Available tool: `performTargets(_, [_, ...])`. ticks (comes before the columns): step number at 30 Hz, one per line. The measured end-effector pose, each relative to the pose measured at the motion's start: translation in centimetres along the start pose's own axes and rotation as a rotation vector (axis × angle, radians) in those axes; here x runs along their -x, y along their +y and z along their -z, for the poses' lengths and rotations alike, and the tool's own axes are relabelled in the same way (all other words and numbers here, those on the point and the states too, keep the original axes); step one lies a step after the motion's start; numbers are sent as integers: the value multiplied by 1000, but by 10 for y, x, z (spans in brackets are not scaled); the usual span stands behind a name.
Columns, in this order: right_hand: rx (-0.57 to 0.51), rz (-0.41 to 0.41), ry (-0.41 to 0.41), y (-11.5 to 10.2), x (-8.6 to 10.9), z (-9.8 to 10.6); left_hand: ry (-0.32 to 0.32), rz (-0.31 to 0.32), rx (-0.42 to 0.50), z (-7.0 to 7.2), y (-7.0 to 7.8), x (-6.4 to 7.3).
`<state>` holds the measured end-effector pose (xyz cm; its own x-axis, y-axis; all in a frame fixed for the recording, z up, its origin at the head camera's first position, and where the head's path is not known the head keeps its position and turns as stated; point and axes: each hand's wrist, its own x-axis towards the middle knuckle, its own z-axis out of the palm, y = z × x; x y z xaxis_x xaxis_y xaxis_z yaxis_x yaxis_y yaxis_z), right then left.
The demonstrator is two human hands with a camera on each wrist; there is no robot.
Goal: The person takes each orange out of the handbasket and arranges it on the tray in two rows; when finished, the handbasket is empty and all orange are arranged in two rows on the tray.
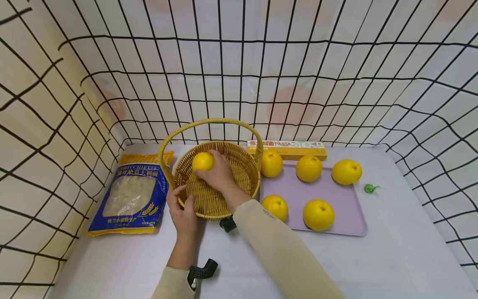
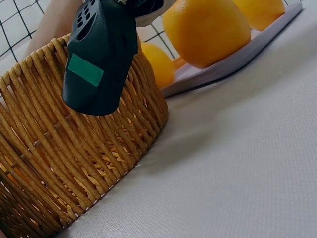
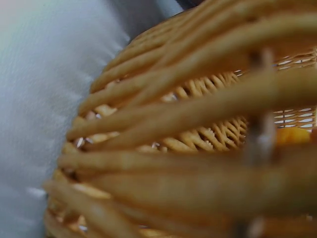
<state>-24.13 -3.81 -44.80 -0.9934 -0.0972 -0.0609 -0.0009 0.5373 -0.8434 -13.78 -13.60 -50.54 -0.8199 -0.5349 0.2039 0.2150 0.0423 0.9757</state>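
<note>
A round wicker basket [image 1: 203, 199] with a tall arched handle stands left of the table's middle. My right hand [image 1: 220, 172] reaches over its front rim and holds an orange [image 1: 203, 161] low inside, near the back left wall. At the basket's left front, my left hand [image 1: 183, 214] grips the rim, thumb and fingers on either side of it. The basket's woven wall [image 2: 74, 153] fills much of the left wrist view. Through the blurred weave in the right wrist view, a bit of the orange [image 3: 293, 136] shows; the right hand itself is hidden there.
A lilac tray [image 1: 349, 211] with several oranges [image 1: 318, 214] lies right of the basket. Behind it is a pasta box [image 1: 289, 154]; a small green object [image 1: 369, 188] lies past its right edge. A blue pasta bag [image 1: 128, 195] lies left. Black wire grid [image 1: 242, 75] encloses the back and sides.
</note>
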Motion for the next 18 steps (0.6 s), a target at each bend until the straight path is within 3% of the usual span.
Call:
performTargets(11, [-70,-36,21,-7,4,7,-12,-7,-11,-3,1,-1])
performTargets(18, [-119,-15,46,-12,10,7,-1,6,-10,-1,1,0])
